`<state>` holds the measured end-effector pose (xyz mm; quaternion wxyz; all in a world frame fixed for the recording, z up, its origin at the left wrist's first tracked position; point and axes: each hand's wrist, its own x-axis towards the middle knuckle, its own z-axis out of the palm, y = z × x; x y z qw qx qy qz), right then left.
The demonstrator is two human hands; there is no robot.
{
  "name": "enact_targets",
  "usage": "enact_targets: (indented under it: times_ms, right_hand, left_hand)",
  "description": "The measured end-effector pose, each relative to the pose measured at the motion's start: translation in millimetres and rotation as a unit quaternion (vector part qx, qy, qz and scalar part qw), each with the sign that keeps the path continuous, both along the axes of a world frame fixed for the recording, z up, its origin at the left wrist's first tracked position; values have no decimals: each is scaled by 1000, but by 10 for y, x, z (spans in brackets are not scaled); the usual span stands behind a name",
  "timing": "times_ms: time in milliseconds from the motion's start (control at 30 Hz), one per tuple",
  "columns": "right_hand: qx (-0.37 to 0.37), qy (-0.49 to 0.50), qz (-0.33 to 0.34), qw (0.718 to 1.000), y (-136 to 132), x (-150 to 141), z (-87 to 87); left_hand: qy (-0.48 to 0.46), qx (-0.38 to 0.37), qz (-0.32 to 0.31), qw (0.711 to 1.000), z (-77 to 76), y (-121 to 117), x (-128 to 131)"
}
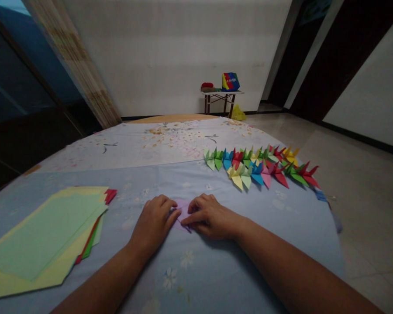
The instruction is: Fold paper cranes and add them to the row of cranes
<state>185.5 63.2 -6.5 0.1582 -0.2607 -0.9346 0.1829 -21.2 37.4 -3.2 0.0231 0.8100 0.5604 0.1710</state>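
Observation:
A small sheet of purple origami paper [184,208], partly folded, lies flat on the blue floral cloth in front of me. My left hand [157,218] grips its left side, the thumb and fingers closed at the edge. From the right, my right hand [209,216] pinches the paper with curled fingers, thumb close to a fold along the lower edge. Both hands cover parts of the sheet, so its full outline is hidden. Beyond my right hand stand rows of folded paper cranes [257,174] in green, blue, red, yellow and pink.
A stack of coloured paper sheets [52,231], pale green on top, lies at the left. The round table's cloth [170,270] reaches toward its right edge. Near the far wall, a small folding table [222,93] carries a colourful box [231,82], with a yellow bag [238,113] beside its legs.

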Motion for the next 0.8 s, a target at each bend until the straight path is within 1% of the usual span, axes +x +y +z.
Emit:
enact_targets:
  times_ms: [67,133,200,300,433,800]
  right_hand:
    - [1,3,-2,1000,-1,-1,-6]
    - [4,6,-2,1000,-1,-1,-17]
    - [10,8,-3,1000,-1,0,-27]
    - [12,10,-4,1000,-3,1,-30]
    - [10,12,-4,1000,-7,2,-23]
    - [17,7,-3,1000,-5,0,-35]
  left_hand:
    - [58,13,-23,998,69,-100,42]
    - [95,24,-48,994,106,-219,76]
    - [124,23,-63,990,93,-333,93]
    - [145,6,-53,988,6,-446,84]
    - [159,-6,-32,987,-80,-478,61]
    - [134,-26,1,991,-67,-483,95]
